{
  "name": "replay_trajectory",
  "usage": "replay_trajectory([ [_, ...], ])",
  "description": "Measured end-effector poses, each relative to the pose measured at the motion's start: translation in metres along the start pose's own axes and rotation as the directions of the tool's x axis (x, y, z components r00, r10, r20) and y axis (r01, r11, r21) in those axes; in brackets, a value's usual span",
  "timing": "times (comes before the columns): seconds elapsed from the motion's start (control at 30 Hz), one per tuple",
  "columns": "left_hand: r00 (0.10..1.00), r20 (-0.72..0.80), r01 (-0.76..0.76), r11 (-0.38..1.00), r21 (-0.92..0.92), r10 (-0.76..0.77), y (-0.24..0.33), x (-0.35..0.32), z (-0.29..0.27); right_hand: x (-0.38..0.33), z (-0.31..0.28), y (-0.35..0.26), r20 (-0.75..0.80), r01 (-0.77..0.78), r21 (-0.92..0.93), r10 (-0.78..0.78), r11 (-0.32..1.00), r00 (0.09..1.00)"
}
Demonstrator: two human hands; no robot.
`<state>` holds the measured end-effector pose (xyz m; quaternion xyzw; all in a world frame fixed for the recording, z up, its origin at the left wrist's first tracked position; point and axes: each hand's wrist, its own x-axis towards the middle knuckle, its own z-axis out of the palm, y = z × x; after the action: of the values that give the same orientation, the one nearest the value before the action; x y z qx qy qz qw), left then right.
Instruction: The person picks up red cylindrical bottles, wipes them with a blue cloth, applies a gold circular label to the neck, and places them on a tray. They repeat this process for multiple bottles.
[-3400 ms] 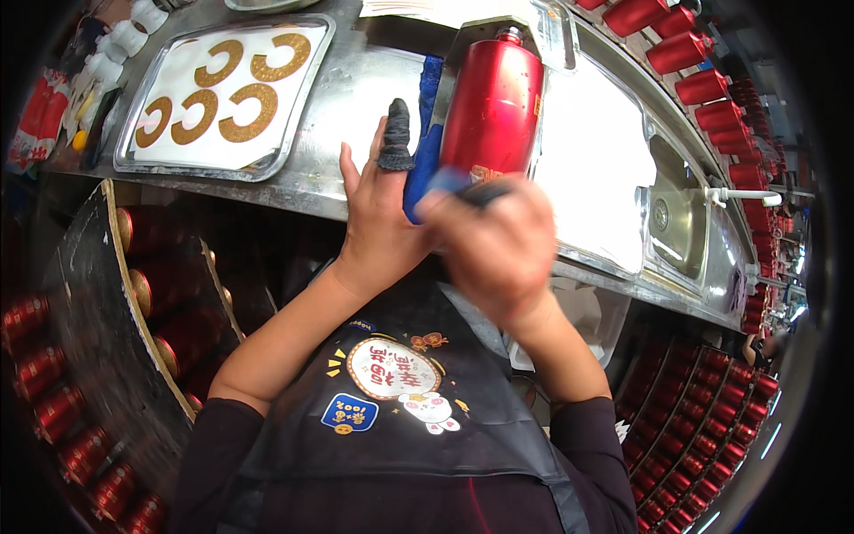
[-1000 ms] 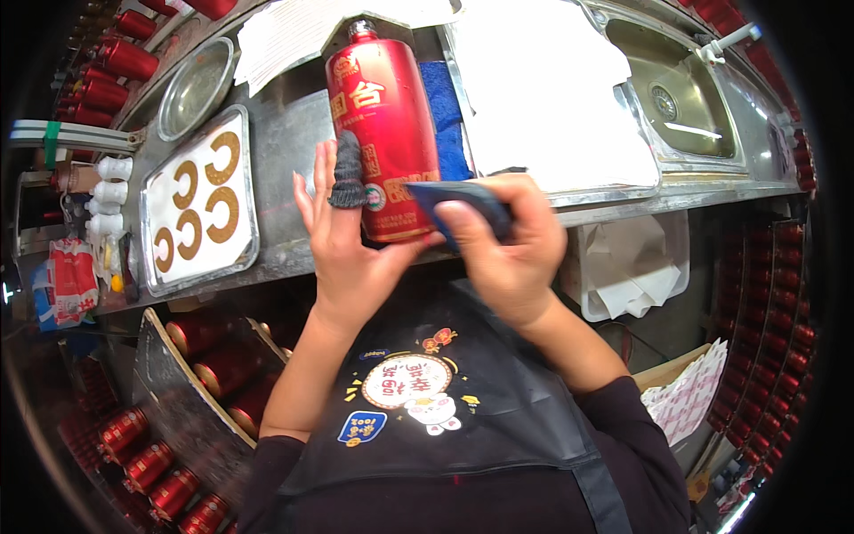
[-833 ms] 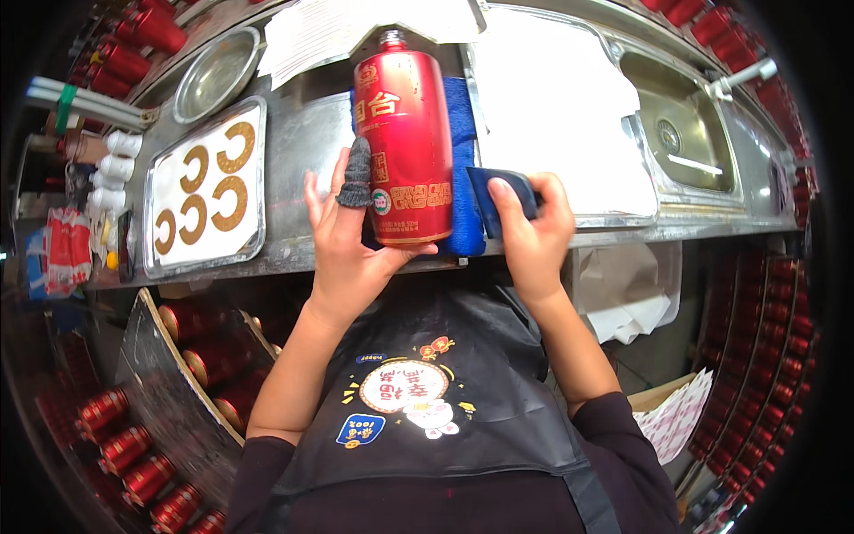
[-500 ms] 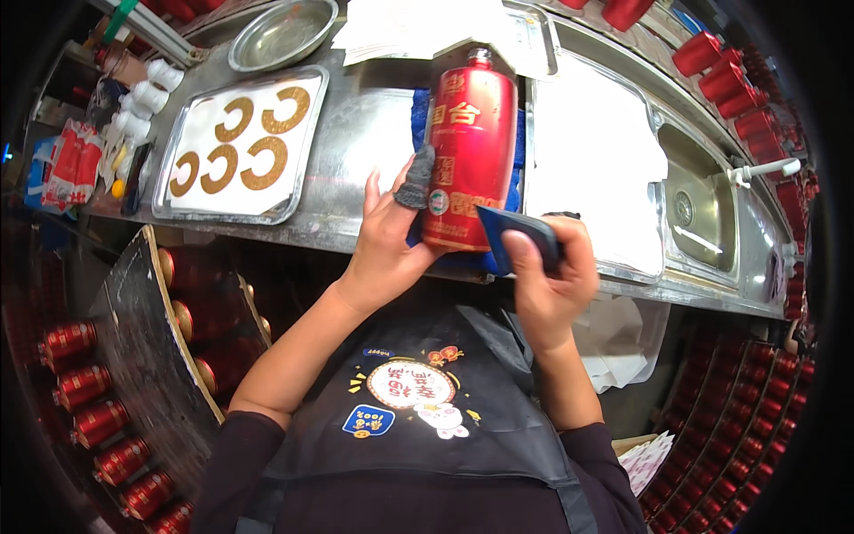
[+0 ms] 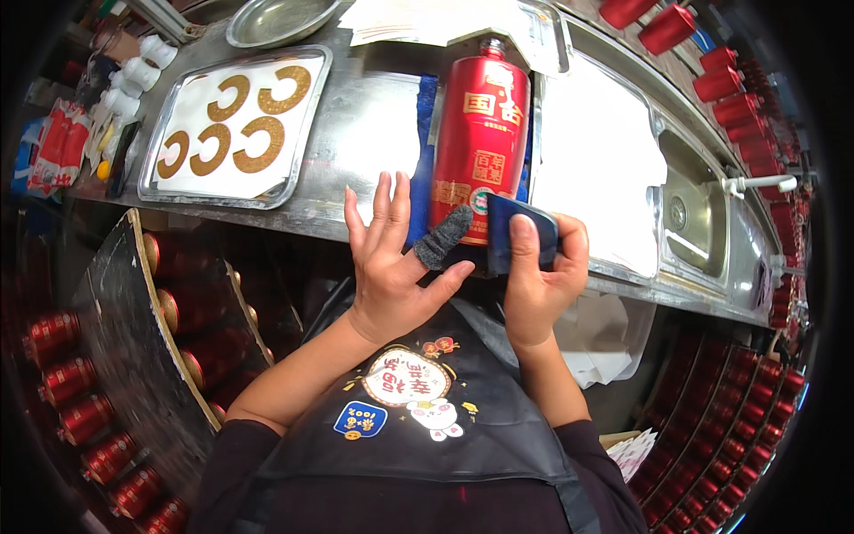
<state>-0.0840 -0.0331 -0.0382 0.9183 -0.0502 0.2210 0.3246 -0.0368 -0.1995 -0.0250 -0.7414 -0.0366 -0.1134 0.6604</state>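
Red bottle (image 5: 485,133), one on counter (image 5: 369,133); right hand (image 5: 544,289) holds one blue tool (image 5: 503,233).

The bare left hand (image 5: 390,280), fingers spread and index sheathed in a dark-grey knitted finger cover (image 5: 443,239), is at seven o'clock of the glossy red, gold-marked bottle (image 5: 480,138), contact unclear. At five o'clock, the bare right hand (image 5: 544,285) grips a flat dark-blue blade-like piece (image 5: 507,231) overlapping the bottle's lower edge. At nine o'clock, a rectangular metal tray (image 5: 309,133) holds five gold C-shaped pieces (image 5: 277,133); at ten, a round metal bowl (image 5: 277,20).
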Motion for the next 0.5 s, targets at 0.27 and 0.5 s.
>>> replay_trajectory([
  [0.27, 0.992, -0.036, 0.112, 0.981, -0.161, -0.119, -0.014, 0.007, -0.001, 0.033, -0.012, -0.009, -0.015, 0.069, 0.023, -0.069, 0.997, 0.998],
  [0.5, 0.999, 0.014, -0.036, 0.989, -0.141, 0.038, -0.022, 0.072, 0.001, 0.117, 0.016, -0.029, -0.032, 0.204, -0.198, -0.215, 0.959, 0.976],
])
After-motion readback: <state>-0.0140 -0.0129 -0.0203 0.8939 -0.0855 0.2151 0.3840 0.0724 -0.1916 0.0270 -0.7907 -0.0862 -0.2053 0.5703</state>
